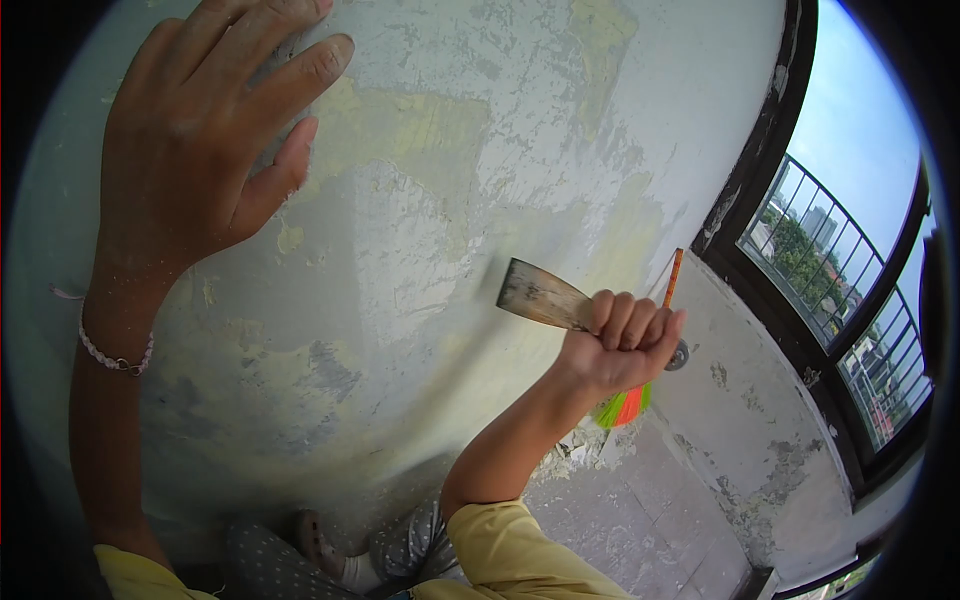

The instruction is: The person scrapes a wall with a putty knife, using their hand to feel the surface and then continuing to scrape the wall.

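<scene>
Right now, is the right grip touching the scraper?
Touching: the head view shows the right grip closed around the scraper, which juts out past it.

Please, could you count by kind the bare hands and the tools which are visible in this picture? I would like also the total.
Bare hands: 2, the left hand and the right hand
Scrapers: 1, a grey-brown, flat-bladed metal scraper
Brooms: 1, a broom with green and orange bristles
Total: 4

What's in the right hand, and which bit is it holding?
The right hand grips a scraper at its narrow end; the wide end sticks out.
</scene>
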{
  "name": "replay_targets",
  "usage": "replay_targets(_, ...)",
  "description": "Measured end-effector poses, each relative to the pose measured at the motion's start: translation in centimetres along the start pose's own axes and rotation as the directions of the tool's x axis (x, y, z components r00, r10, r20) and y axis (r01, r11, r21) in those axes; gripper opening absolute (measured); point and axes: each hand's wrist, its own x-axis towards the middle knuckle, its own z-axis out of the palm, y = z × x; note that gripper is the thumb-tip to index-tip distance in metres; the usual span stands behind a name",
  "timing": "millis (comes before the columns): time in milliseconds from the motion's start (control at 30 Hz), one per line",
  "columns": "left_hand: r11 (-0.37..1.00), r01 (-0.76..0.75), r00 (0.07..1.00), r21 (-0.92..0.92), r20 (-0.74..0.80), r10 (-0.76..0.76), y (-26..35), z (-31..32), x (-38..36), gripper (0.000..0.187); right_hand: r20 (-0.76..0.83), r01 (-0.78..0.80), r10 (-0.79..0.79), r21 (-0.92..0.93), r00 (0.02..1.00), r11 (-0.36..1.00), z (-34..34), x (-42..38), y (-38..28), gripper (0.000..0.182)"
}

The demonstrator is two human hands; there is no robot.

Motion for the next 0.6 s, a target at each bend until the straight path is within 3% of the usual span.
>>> replay_targets(33, 1.000, -0.004, 1.000, -0.002, -0.001, 0.004, 0.0, 0.0, 0.0, 0.045, -0.190, -0.058, 0.025, -0.171, 0.982, 0.984, 2.0, -1.3, 2.9, 0.052)
replay_targets(100, 1.000, -0.001, 1.000, -0.011, -0.003, 0.001, 0.1, 0.0, 0.1, 0.045, 0.043, -0.099, 0.102, -0.073, 0.994, 0.992, 1.1, -1.2, 2.1, 0.052)
replay_targets(233, 1.000, 0.001, 1.000, -0.002, -0.008, -0.001, 0.0, 0.0, 0.0, 0.045, 0.162, -0.141, 0.123, 0.101, 0.979, 0.985, 0.3, 0.2, -1.1, 0.051)
replay_targets(300, 1.000, 0.000, 1.000, 0.002, -0.005, 0.000, 0.0, 0.1, -0.1, 0.045, 0.023, 0.145, -0.147, 0.052, 0.989, 0.988, -0.7, 1.0, -3.3, 0.050)
replay_targets(333, 1.000, 0.000, 1.000, 0.013, -0.005, 0.000, 0.0, 0.1, -0.1, 0.045, 0.077, 0.111, -0.114, 0.048, 0.990, 0.993, -1.4, 1.1, -3.3, 0.050)
replay_targets(400, 1.000, 0.006, 1.000, 0.012, -0.003, -0.006, 0.0, 0.0, 0.0, 0.045, -0.100, -0.056, 0.043, -0.134, 0.994, 0.989, 1.0, -0.7, 1.5, 0.050)
replay_targets(433, 1.000, 0.006, 1.000, 0.004, 0.000, -0.006, 0.0, 0.0, 0.0, 0.044, -0.048, -0.309, 0.308, 0.001, 0.950, 0.951, 0.8, -1.6, 3.7, 0.052)
replay_targets(467, 1.000, 0.005, 1.000, -0.001, -0.003, -0.005, 0.1, 0.0, 0.1, 0.044, -0.052, -0.449, 0.451, 0.047, 0.891, 0.892, 1.2, -2.7, 5.3, 0.052)
replay_targets(500, 1.000, 0.008, 1.000, 0.002, -0.003, -0.008, 0.1, -0.1, 0.1, 0.044, -0.081, -0.476, 0.479, 0.051, 0.874, 0.878, 1.7, -3.2, 5.4, 0.052)
replay_targets(600, 1.000, 0.005, 1.000, 0.002, -0.007, -0.005, 0.0, 0.0, 0.0, 0.043, 0.046, -0.150, 0.150, -0.007, 0.988, 0.989, 1.3, -2.2, 2.1, 0.051)
